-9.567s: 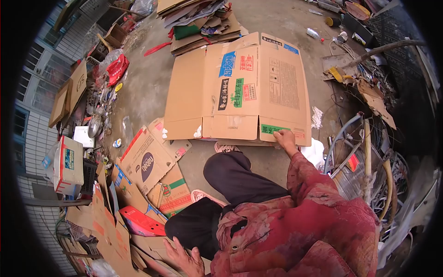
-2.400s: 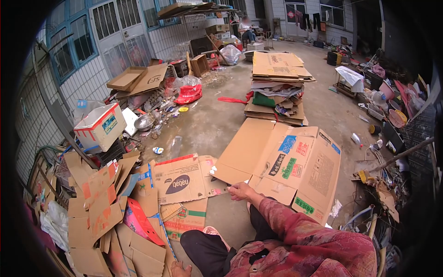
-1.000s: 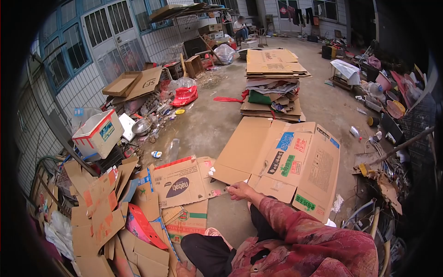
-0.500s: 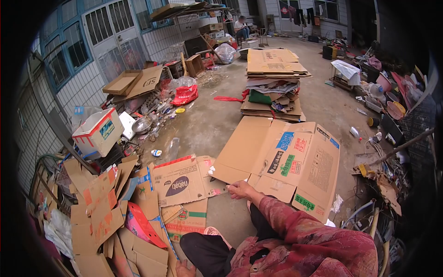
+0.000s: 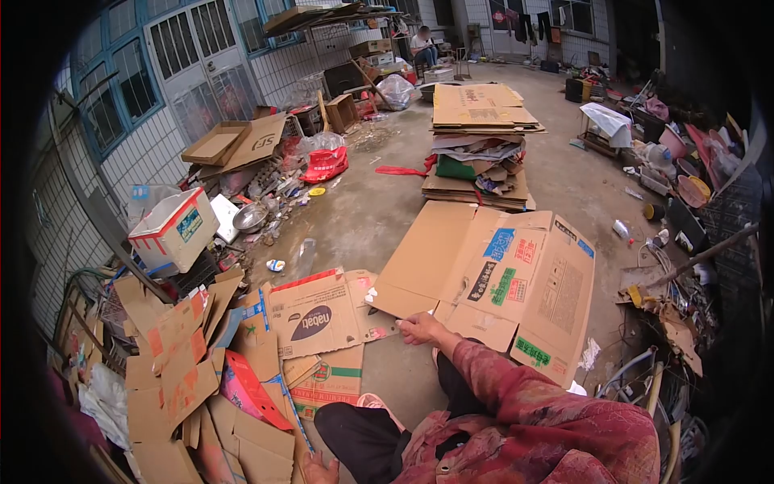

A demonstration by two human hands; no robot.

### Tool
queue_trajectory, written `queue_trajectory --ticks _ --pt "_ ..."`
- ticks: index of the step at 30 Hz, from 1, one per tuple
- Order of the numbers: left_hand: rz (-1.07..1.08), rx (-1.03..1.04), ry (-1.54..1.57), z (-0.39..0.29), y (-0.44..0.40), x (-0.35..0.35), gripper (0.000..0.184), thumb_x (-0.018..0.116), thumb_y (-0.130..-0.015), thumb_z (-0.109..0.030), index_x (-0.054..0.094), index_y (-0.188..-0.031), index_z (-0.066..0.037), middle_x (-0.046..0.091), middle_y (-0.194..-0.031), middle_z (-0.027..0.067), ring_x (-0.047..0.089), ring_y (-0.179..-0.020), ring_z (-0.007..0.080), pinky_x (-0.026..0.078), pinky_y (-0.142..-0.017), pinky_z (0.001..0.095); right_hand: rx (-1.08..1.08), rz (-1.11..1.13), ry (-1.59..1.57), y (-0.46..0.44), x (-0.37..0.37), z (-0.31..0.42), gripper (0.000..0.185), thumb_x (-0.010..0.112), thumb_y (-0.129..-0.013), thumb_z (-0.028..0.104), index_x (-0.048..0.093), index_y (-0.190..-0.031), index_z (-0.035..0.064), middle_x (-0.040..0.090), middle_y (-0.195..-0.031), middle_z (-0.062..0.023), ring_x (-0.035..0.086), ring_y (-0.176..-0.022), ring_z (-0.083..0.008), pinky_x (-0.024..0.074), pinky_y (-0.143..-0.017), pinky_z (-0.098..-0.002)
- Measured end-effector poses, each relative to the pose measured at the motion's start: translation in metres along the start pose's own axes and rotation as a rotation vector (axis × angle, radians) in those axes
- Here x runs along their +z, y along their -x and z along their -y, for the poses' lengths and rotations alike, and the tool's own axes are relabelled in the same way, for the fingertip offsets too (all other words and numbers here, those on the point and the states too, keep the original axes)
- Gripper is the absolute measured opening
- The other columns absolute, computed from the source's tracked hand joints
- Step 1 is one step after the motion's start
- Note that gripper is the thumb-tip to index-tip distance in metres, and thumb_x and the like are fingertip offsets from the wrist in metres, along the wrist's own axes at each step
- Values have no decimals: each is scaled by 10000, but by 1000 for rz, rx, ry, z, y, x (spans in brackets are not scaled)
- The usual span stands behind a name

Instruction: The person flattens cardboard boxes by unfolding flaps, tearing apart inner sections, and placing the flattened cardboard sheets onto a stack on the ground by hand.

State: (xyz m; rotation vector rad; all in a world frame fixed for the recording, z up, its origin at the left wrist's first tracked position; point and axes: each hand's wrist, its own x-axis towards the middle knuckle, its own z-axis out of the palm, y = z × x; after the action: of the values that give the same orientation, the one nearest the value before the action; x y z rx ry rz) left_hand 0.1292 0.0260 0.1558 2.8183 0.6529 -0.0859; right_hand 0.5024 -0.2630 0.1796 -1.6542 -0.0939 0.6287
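At the near edge of a large flattened cardboard box [image 5: 419, 250], my right hand [image 5: 422, 329] is closed, its fingers pinching the brown board. Blue, green and red labels mark the box's right-hand panels. Down at the bottom edge of the view, my left hand [image 5: 321, 469] is partly cut off, with its visible fingers apart. It lies beside the blue-edged border of a heap of torn cardboard [image 5: 173, 387]. Between the heap and the large box lies a flattened "nabati" carton [image 5: 310, 323], partly over a carton with green and red print [image 5: 330, 379].
Beyond the large box stands a stack of flattened cardboard [image 5: 476, 121]. A white box with red edges [image 5: 179, 230] and a red plastic bag [image 5: 325, 164] sit to the left. Assorted scrap and a stick [image 5: 709, 252] line the right side. A person [image 5: 423, 48] sits far back.
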Motion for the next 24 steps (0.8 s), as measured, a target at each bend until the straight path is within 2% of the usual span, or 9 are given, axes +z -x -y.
queue_trajectory --ticks 4,6,12,14,18,20,21,23,24 --pt "3 -36 -27 -5 2 -6 606 581 -846 -419 507 -1234 40 565 -1221 186 462 -1192 315 281 -1073 360 1 3 -4 1 -1 0 435 587 -878 412 625 -980 -9 607 -822 -59 638 -710 -170 520 -598 -265" --pt "13 -45 -25 -7 3 -8 605 578 -847 -422 512 -1231 41 561 -1231 182 451 -1205 310 278 -1076 361 -8 2 5 -3 -1 -4 498 591 -865 419 615 -1066 -36 614 -820 -83 657 -711 -192 532 -574 -283" --pt "-52 -48 19 -12 6 -13 597 607 -827 -412 539 -1211 40 567 -1201 207 460 -1186 351 303 -1064 367 -3 0 -7 -4 -2 -7 482 592 -862 417 624 -1043 -29 610 -816 -79 656 -712 -193 536 -582 -290" --pt "-25 -129 34 -35 11 -34 589 639 -815 -361 522 -1227 44 541 -1218 233 450 -1194 361 342 -1040 380 -2 -4 -6 -4 -2 -7 481 591 -862 418 625 -1041 -27 611 -817 -78 655 -712 -192 535 -583 -291" --pt "-39 -122 111 -46 13 -43 588 665 -808 -257 471 -1272 48 489 -1267 246 469 -1173 359 390 -1002 368 0 10 5 -2 -4 -4 454 576 -882 421 620 -1004 -15 608 -817 -59 644 -717 -171 528 -593 -270" --pt "55 -275 448 -29 9 -26 605 665 -808 -185 420 -1318 30 445 -1301 246 498 -1137 347 411 -979 347 -2 11 11 -1 -4 -3 457 576 -882 422 622 -1006 -15 609 -818 -61 645 -718 -172 529 -592 -270" --pt "55 -276 446 -31 11 -28 605 665 -808 -185 420 -1318 30 445 -1301 246 498 -1137 347 411 -979 347 -3 12 18 -1 -4 -3 459 576 -881 424 623 -1008 -15 610 -820 -63 647 -719 -172 529 -592 -270" --pt "-95 -113 352 -37 17 -34 617 662 -810 -153 395 -1348 -7 426 -1308 249 504 -1128 336 414 -973 330 -9 9 13 1 -4 -3 459 576 -880 425 625 -1007 -14 612 -819 -63 648 -719 -174 530 -592 -270" --pt "-96 -113 349 -35 17 -33 617 662 -810 -153 395 -1348 -7 426 -1308 249 504 -1128 336 414 -973 330 -17 4 10 1 -4 -3 459 577 -879 426 627 -1006 -13 613 -818 -64 650 -719 -176 530 -592 -270"
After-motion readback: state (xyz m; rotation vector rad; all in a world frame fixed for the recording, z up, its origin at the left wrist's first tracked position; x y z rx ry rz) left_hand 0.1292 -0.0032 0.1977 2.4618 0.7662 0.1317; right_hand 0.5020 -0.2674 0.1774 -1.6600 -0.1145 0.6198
